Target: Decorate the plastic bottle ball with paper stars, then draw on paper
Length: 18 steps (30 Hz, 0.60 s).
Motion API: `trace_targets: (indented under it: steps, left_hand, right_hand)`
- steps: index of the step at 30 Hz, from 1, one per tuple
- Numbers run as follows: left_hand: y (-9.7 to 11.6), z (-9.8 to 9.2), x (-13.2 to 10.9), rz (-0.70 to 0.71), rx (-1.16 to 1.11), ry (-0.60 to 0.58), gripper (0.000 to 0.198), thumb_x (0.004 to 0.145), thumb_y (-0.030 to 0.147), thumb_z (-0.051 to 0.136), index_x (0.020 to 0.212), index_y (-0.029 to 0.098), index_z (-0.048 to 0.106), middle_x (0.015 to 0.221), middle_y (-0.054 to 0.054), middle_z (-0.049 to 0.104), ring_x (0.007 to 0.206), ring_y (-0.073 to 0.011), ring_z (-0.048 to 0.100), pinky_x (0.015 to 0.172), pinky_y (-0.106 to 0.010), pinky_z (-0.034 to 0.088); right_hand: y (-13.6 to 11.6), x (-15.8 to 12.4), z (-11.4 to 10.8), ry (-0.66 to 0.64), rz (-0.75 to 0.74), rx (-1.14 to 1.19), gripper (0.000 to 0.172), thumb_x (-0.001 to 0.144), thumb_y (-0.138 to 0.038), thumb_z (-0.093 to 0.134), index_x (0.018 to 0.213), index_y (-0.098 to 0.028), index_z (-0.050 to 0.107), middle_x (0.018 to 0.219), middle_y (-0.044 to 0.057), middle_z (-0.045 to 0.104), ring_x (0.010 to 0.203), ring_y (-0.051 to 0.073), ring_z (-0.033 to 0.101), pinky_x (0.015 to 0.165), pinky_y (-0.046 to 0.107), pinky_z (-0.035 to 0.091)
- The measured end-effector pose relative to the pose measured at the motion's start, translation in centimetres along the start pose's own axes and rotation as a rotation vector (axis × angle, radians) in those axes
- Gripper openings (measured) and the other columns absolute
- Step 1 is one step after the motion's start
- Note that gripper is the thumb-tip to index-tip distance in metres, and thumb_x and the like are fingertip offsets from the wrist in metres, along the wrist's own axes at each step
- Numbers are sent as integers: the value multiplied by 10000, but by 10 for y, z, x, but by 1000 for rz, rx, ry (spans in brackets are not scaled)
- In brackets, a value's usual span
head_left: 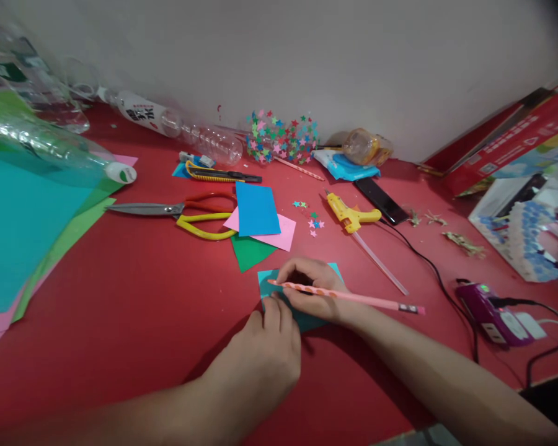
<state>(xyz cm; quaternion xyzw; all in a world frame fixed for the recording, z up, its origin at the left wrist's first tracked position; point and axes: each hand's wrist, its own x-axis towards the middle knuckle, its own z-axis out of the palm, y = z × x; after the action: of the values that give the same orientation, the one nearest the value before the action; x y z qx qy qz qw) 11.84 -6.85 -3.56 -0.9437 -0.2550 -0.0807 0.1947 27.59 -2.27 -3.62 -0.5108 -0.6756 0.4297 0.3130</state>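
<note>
A pink pencil [353,296] with orange spots is held in my right hand [314,285], its fingers closed round the shaft. The pencil's tip is over the left part of a small teal paper [335,271] lying on the red table. My left hand [272,337] is closed, with its fingers bent together and the fingertips at the paper's left edge. Both hands cover much of that sheet. Just beyond them lie a blue paper rectangle [258,209], a pink paper [286,230] and a green paper [250,251], overlapping one another.
Large scissors [167,210], a yellow cutter knife [221,175] and plastic bottles [167,121] lie leftward and behind. Star-covered rounds [281,137] stand by the wall. A yellow glue gun [351,214], phone [381,201] and purple power strip [495,316] with cables are rightward.
</note>
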Motion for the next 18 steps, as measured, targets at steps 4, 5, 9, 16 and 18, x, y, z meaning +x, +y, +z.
trace_targets:
  steps: [4, 5, 9, 16, 18]
  left_hand:
    - [-1, -1, 0, 17, 16, -23, 345, 741, 50, 427, 965, -6, 684, 941, -270, 700, 822, -320, 690, 555, -326, 549]
    - [-1, -1, 0, 19, 22, -26, 342, 743, 53, 428, 962, -5, 683, 939, -270, 701, 820, -318, 690, 554, -325, 549]
    - [-1, -2, 0, 19, 32, -18, 351, 749, 60, 419, 974, -6, 680, 950, -269, 700, 835, -313, 690, 572, -329, 553]
    - [-1, 0, 1, -20, 28, 33, 336, 750, 59, 422, 957, 4, 681, 935, -253, 709, 832, -300, 695, 552, -310, 549]
    - [-1, 0, 1, -21, 25, 46, 327, 751, 62, 421, 938, 13, 684, 918, -247, 714, 823, -298, 697, 534, -304, 545]
  right_hand:
    - [6, 1, 0, 23, 7, 6, 39, 725, -148, 546, 727, -186, 556, 655, -27, 572, 562, 84, 483, 500, 186, 373]
    - [6, 1, 0, 20, 4, 16, 42, 729, -148, 542, 733, -187, 557, 659, -27, 572, 564, 84, 484, 501, 185, 374]
    - [3, 0, 0, 32, -1, 12, 64, 722, -133, 528, 719, -187, 563, 650, -25, 587, 557, 84, 495, 500, 187, 375]
    - [1, -1, 2, 67, -46, -80, 78, 738, -157, 542, 668, -191, 555, 611, -27, 573, 550, 90, 490, 491, 192, 362]
    - [2, 0, 1, 55, -41, -90, 73, 742, -164, 550, 675, -190, 563, 616, -26, 580, 556, 90, 495, 493, 190, 362]
